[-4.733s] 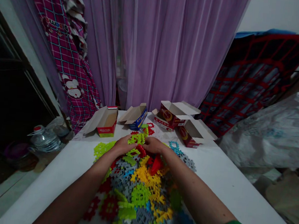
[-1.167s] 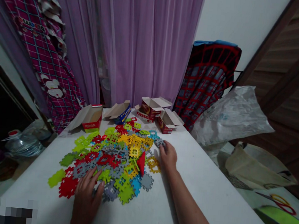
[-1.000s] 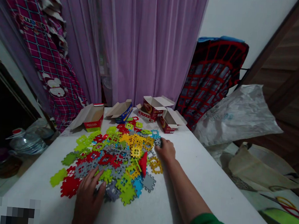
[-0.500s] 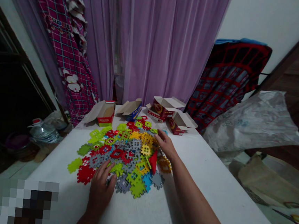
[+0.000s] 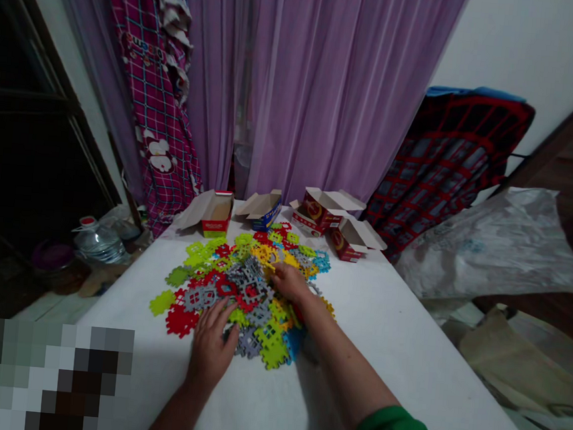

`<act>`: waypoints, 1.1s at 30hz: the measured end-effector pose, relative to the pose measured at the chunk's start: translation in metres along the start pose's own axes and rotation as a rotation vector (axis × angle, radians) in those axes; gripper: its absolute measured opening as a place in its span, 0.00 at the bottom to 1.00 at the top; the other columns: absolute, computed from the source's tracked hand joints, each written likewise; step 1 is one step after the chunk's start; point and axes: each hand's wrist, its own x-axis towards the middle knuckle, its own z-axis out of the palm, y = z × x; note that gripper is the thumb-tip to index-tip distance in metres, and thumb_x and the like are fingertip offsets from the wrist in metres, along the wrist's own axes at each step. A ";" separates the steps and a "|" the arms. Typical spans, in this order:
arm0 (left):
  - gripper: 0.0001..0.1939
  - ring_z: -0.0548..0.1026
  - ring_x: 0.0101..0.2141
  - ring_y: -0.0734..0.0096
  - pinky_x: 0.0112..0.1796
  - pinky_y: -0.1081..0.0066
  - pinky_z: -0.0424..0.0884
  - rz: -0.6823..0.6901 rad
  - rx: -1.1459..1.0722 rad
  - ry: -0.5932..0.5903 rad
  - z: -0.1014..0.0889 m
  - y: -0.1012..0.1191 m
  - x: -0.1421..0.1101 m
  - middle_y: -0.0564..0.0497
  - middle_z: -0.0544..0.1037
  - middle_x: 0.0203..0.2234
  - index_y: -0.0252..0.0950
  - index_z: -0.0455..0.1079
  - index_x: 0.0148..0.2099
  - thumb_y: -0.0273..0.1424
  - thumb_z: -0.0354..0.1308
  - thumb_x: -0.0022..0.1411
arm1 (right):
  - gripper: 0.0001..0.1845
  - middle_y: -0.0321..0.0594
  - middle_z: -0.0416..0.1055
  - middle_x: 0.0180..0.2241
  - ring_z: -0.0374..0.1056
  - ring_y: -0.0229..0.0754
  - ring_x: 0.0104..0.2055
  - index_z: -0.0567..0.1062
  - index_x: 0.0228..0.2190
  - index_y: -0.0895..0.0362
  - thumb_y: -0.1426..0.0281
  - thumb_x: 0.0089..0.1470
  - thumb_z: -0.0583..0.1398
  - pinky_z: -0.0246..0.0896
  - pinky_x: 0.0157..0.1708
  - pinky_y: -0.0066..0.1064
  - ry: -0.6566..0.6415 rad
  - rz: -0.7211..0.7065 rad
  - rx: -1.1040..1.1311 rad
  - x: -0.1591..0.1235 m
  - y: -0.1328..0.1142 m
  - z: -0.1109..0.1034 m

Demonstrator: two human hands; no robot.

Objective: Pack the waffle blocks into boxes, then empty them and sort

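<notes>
A heap of toothed plastic building tiles [image 5: 252,289] in red, grey, lime green, yellow and blue is spread over the white table. My left hand [image 5: 212,342] lies palm down at the heap's near left edge, fingers stretched and resting on the closest tiles. Over the middle of the heap, my right hand [image 5: 289,283] is closed, its fingertips pinching a yellow building tile [image 5: 269,267]. Part of that tile is hidden by the fingers. Red and green tiles partly show beneath my right wrist.
Along the table's [image 5: 379,357] far edge stand open cardboard boxes: a red and green box [image 5: 216,225], a blue box [image 5: 266,218] and several dark red ones [image 5: 346,247]. Purple curtains hang behind. A water bottle [image 5: 98,242] is left of the table, a plastic bag [image 5: 494,246] right.
My right hand has moved left and inward from the heap's right side, and its fingers have closed on a yellow tile. My left hand stays at the near edge. The view has shifted slightly.
</notes>
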 end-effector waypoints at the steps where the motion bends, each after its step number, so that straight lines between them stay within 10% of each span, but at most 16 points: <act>1: 0.19 0.70 0.55 0.57 0.57 0.50 0.62 -0.009 0.004 -0.016 0.000 0.001 0.000 0.45 0.73 0.55 0.41 0.70 0.55 0.34 0.49 0.64 | 0.10 0.35 0.79 0.36 0.73 0.45 0.41 0.80 0.35 0.48 0.70 0.49 0.62 0.66 0.43 0.35 -0.003 -0.002 0.002 0.003 -0.006 0.003; 12: 0.19 0.74 0.50 0.62 0.54 0.55 0.68 0.073 -0.078 -0.023 -0.010 0.014 0.001 0.48 0.78 0.49 0.41 0.70 0.54 0.29 0.52 0.62 | 0.19 0.42 0.76 0.49 0.72 0.45 0.49 0.77 0.48 0.53 0.70 0.55 0.57 0.66 0.50 0.38 0.091 0.053 0.086 0.029 -0.040 0.012; 17: 0.14 0.76 0.42 0.65 0.45 0.64 0.72 0.052 -0.115 0.146 -0.029 0.006 0.009 0.48 0.81 0.39 0.41 0.76 0.46 0.31 0.50 0.65 | 0.17 0.41 0.77 0.46 0.72 0.47 0.49 0.79 0.43 0.52 0.65 0.56 0.54 0.65 0.51 0.42 0.214 0.050 0.082 -0.030 -0.020 -0.015; 21: 0.18 0.73 0.51 0.58 0.55 0.54 0.64 -0.252 0.044 0.282 -0.046 -0.039 0.041 0.43 0.78 0.48 0.38 0.74 0.49 0.37 0.47 0.66 | 0.22 0.44 0.77 0.45 0.72 0.50 0.48 0.79 0.42 0.54 0.57 0.54 0.54 0.64 0.51 0.44 0.454 0.151 0.058 -0.097 0.008 -0.032; 27: 0.31 0.54 0.65 0.45 0.61 0.40 0.45 -0.704 0.194 -0.114 -0.050 -0.104 0.101 0.36 0.59 0.65 0.32 0.62 0.63 0.46 0.44 0.66 | 0.34 0.52 0.73 0.50 0.68 0.53 0.52 0.75 0.48 0.60 0.48 0.53 0.52 0.61 0.54 0.48 0.588 0.336 0.095 -0.142 0.048 -0.024; 33: 0.29 0.56 0.65 0.55 0.63 0.49 0.46 -0.623 0.118 -0.232 -0.001 -0.076 0.130 0.40 0.62 0.64 0.34 0.62 0.63 0.43 0.39 0.68 | 0.34 0.56 0.69 0.53 0.59 0.56 0.59 0.74 0.49 0.61 0.48 0.57 0.48 0.50 0.60 0.54 0.625 0.190 -0.004 -0.103 0.056 0.007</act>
